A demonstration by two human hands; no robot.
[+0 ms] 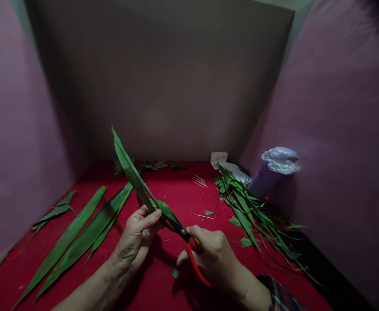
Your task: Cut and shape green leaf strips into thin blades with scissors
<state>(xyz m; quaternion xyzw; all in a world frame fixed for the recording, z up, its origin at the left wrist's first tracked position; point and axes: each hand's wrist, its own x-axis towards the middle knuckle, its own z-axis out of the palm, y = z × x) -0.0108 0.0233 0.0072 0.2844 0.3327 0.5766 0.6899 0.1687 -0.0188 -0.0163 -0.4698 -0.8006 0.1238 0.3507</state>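
Note:
My left hand (140,231) pinches a long green leaf (129,166) between thumb and fingers, its narrow tip pointing up and to the left. My right hand (213,252) grips a pair of scissors (194,261) with red handles and dark blades. The blades reach up to the leaf's lower end, just right of my left fingertips. Whether they are cutting through it I cannot tell. A small green scrap (175,272) lies on the red cloth below the scissors.
Long broad leaves (85,242) lie at left. On the right are a heap of narrow leaf strips (250,207), a purple container (263,177) with clear plastic on top, and a white card (219,158). Several toothpicks (200,181) rest on the red cloth (176,190). Walls enclose three sides.

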